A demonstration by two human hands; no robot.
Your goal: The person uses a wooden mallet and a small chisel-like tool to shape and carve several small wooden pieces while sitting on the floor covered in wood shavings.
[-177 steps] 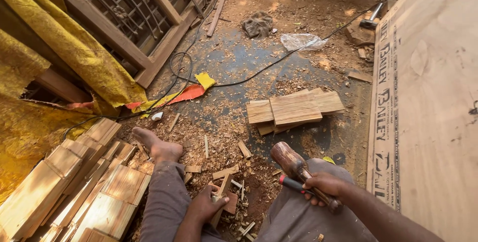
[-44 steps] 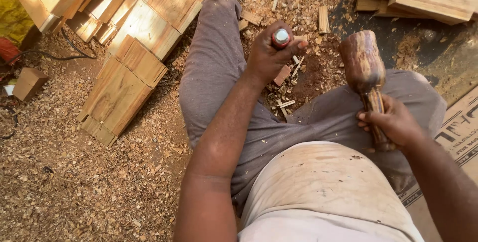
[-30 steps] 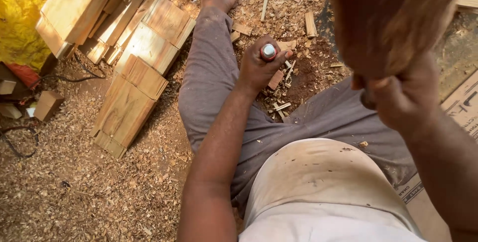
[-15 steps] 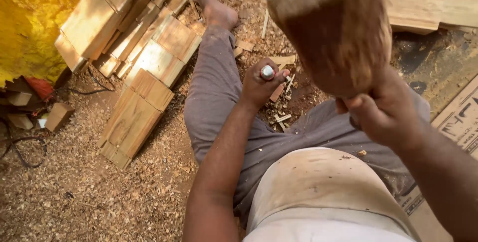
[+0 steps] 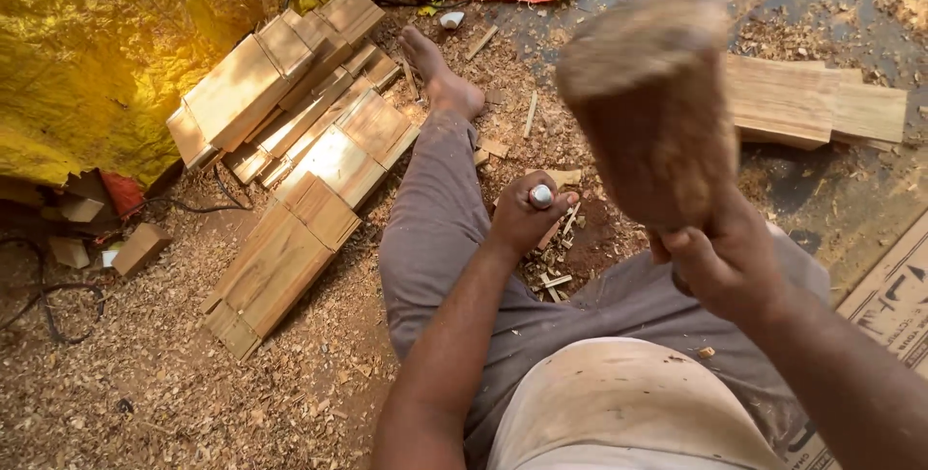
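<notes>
I sit on the ground with my left leg stretched out. My left hand (image 5: 525, 221) is closed around a chisel (image 5: 540, 196), whose metal-capped end sticks up out of the fist, over small wood pieces between my legs. My right hand (image 5: 727, 267) grips the handle of a large wooden mallet (image 5: 650, 102), raised high and close to the camera, above and to the right of the chisel. The chisel's blade is hidden by my hand.
A heap of cut wooden blocks (image 5: 300, 151) lies left of my leg, beside a yellow tarp (image 5: 97, 54). Flat boards (image 5: 822, 102) lie at the upper right. Wood shavings cover the ground. A cardboard sheet (image 5: 894, 296) is at the right, cables (image 5: 39, 296) at the left.
The mallet rose from beside my knee to high near the camera and has now come slightly down and away. My left hand stayed on the chisel. The view tilted forward.
</notes>
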